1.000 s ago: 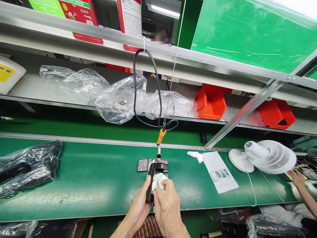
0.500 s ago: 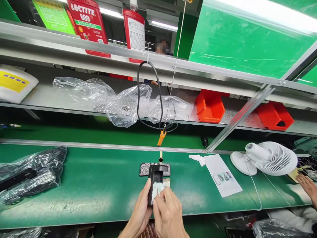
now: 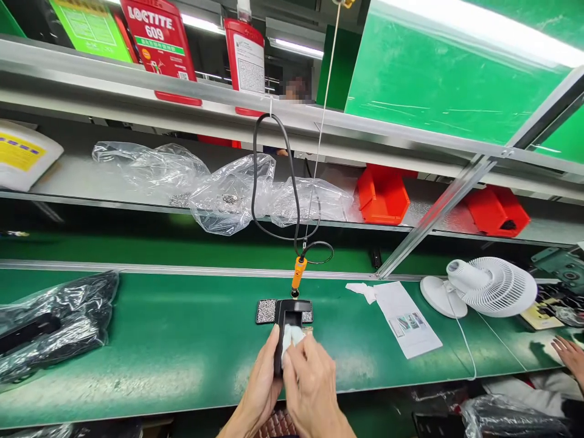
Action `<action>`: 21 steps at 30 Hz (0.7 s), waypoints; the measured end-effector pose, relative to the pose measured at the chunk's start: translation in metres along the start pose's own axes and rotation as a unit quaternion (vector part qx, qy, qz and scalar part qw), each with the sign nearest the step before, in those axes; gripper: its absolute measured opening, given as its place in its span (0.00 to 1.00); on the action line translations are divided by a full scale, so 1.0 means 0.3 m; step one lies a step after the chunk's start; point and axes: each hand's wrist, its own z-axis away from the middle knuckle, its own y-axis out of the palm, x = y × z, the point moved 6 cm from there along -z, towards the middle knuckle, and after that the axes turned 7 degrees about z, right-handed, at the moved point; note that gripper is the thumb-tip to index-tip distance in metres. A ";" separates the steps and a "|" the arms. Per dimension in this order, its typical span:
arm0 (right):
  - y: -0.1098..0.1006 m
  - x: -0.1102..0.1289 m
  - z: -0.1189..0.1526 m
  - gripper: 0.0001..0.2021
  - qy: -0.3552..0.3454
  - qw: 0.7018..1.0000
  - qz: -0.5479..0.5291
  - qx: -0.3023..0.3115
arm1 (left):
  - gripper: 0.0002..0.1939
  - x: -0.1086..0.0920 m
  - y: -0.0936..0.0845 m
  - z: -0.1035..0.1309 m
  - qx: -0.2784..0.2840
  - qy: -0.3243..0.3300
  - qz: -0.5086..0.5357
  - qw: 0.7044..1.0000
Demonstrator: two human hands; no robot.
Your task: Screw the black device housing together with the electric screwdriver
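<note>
My left hand [image 3: 262,389] grips the black part [image 3: 286,325] above the belt [image 3: 182,353]; my right hand [image 3: 310,386] pinches a cloth [image 3: 292,336] against it. A hanging driver [image 3: 298,275] dangles just beyond, fan [image 3: 490,286] well right

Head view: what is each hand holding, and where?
Left hand grips the black part along its lower left edge; right hand presses a white cloth on its face.

green belt [image 3: 182,340], black bag [image 3: 55,325], paper sheet [image 3: 406,319], white fan [image 3: 488,286]
</note>
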 end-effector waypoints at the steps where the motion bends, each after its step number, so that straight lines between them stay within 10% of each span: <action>1: -0.001 0.006 0.000 0.10 -0.011 1.000 -0.008 -0.001 | 0.23 0.002 -0.004 -0.001 -0.007 -0.003 0.003 1.000; 21: 0.067 -0.039 -0.037 0.13 0.009 1.000 0.016 -0.005 | 0.25 -0.035 -0.005 -0.070 -0.018 0.021 -0.020 0.999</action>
